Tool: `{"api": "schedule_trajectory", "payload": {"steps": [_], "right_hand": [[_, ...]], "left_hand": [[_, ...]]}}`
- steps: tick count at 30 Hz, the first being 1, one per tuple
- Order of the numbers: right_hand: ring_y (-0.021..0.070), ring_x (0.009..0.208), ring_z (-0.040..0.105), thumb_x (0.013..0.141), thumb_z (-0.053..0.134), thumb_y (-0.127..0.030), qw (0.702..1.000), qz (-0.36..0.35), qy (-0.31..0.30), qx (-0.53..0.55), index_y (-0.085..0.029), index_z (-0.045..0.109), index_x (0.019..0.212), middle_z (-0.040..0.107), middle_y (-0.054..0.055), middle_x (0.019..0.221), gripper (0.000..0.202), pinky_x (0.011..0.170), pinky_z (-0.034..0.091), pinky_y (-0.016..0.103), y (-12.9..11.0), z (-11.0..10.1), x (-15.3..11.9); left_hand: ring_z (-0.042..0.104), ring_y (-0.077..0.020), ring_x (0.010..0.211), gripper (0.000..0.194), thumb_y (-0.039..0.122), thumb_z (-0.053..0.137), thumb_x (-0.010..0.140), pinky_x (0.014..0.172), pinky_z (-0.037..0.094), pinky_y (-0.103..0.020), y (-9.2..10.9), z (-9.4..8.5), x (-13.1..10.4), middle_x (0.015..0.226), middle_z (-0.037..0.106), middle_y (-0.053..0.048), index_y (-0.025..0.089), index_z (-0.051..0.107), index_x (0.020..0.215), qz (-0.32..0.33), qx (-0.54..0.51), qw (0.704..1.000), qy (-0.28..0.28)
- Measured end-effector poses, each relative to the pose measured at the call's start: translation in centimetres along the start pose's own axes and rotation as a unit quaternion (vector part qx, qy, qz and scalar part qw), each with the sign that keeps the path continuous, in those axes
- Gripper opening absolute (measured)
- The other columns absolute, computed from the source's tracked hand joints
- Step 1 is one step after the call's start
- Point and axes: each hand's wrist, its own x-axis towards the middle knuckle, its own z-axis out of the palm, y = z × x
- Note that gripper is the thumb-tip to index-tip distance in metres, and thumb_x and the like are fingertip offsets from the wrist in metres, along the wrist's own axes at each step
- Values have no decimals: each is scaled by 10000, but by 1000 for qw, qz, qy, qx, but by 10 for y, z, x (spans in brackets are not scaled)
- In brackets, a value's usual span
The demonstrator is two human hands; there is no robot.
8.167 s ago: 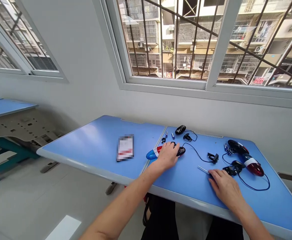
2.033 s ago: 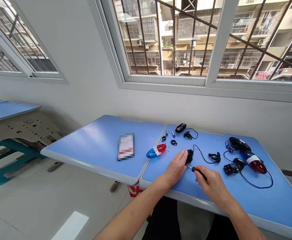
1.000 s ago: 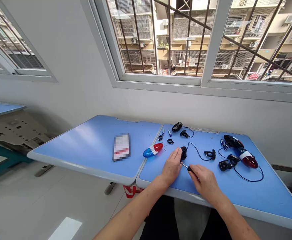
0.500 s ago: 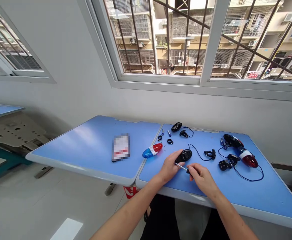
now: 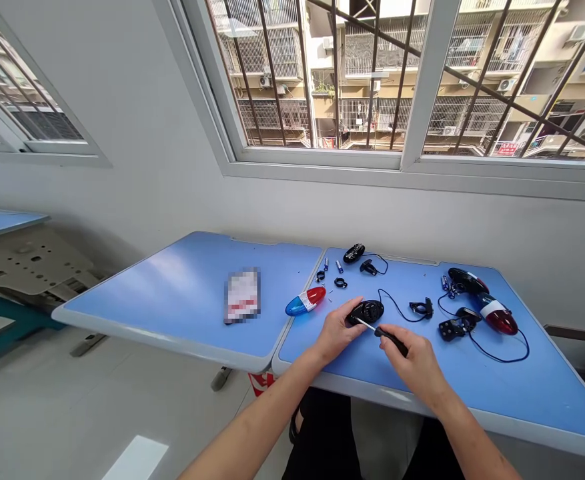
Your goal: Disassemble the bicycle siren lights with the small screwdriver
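Note:
My left hand [image 5: 339, 331] is closed around the near left side of a black oval speaker-like housing [image 5: 371, 310] with a round grille. A thin cable runs from that housing to a black clamp-like part [image 5: 421, 308] on its right. In my right hand [image 5: 415, 363] is a screwdriver [image 5: 391, 339] with a black handle, its metal shaft pointing left. The shaft's tip meets the near edge of the housing, close to my left fingers. Left of my hands lies a blue and red light cover [image 5: 305, 301] with a white middle band.
Farther back are a black oval unit [image 5: 354, 253], small blue batteries [image 5: 339, 267] and a black ring clamp [image 5: 341, 283]. At the right lie a dark red and blue light [image 5: 497, 315] and a black cabled switch [image 5: 452, 329]. A pixelated flat item [image 5: 243, 295] rests on the left table.
My right hand has shifted slightly right and down, and more of the screwdriver's handle shows. The housing is tilted slightly differently in my left hand.

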Motion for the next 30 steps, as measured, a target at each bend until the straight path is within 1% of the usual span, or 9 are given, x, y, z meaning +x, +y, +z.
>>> {"api": "schedule_trajectory", "payload": {"steps": [6,10,15,17,19,21,26,28,30], "right_hand": [[185,664,642,827,460,-293,998,-48,9,-45,-144,695,1001,723,69,812,328,614,480,291,-7,-1,0],[173,609,601,834,440,-312,998,-39,3,-55,-136,696,975,695,61,721,341,580,444,280,-12,-3,0],[137,511,474,838,422,-368,999,25,-38,-14,-147,681,922,574,5,573,351,503,363,256,-17,-6,0],[121,488,418,831,423,-392,997,56,-48,24,-155,664,813,491,-20,521,338,485,332,245,-17,-8,1],[101,464,356,820,429,-419,992,87,-51,72,-167,600,654,411,-38,489,347,459,296,235,-16,-8,4],[81,432,282,810,429,-452,982,130,-66,122,-175,535,579,351,-53,471,376,417,246,226,-15,-9,6],[63,397,159,798,428,-519,938,243,-119,218,-150,588,737,290,-87,469,408,347,141,214,-8,-7,7],[64,389,173,802,425,-520,938,243,-113,220,-152,584,745,298,-86,478,405,336,157,212,-5,-5,5],[66,382,217,814,414,-498,953,209,-99,194,-164,559,686,317,-77,483,385,340,197,214,-4,-3,3]], "left_hand": [[531,-270,1193,508,140,663,726,989,468,-417,2,0,-1,1279,581,-78,197,572,1223,32,62,998,7],[489,-273,1237,520,111,644,738,1042,421,-433,2,0,-1,1315,551,-77,200,557,1242,64,125,990,8],[451,-249,1271,575,59,589,752,1069,388,-434,-4,2,-2,1357,509,-79,196,488,1302,100,186,977,2],[444,-244,1277,588,45,563,758,1067,391,-431,-6,2,-3,1373,489,-91,189,464,1319,117,212,970,-2],[439,-244,1281,592,44,545,767,1063,397,-425,-8,3,-3,1387,470,-106,178,442,1334,134,237,962,-5],[442,-248,1279,593,46,535,774,1057,407,-419,-9,3,-4,1393,460,-119,166,424,1345,149,263,953,-8],[465,-265,1259,595,49,500,789,1024,444,-417,-13,4,-6,1405,437,-150,147,388,1365,160,342,926,-19],[461,-272,1261,596,47,490,787,1021,445,-419,-14,6,-6,1407,430,-165,132,380,1367,157,367,917,-19],[462,-274,1260,600,42,478,782,1015,448,-421,-15,8,-6,1405,428,-175,123,375,1367,153,383,911,-17]]}}
